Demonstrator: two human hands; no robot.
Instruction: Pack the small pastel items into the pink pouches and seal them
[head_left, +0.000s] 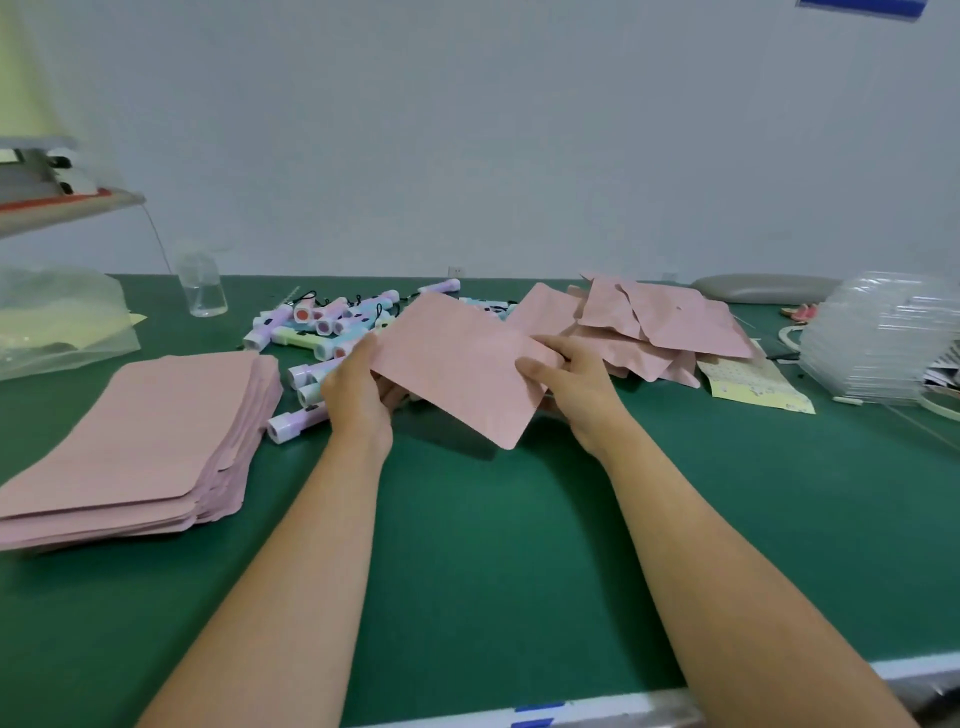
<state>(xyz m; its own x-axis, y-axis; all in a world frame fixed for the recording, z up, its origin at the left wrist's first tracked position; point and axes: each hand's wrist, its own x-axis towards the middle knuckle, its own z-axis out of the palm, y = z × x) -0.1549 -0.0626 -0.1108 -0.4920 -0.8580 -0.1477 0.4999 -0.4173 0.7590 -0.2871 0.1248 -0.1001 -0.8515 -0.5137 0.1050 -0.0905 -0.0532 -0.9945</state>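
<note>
Both the left hand (358, 389) and right hand (566, 387) are pinching one pink pouch (457, 364) above the pastel items (322, 332), likely needing firm, even pressure along its mouth.

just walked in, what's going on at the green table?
A person's left grip and right grip pinch opposite edges of one pink pouch above the green table. A stack of flat pouches lies at left, pastel items are heaped just behind, and a loose pile of puffier pouches sits at right. The held pouch looks flat, so likely still empty.
</note>
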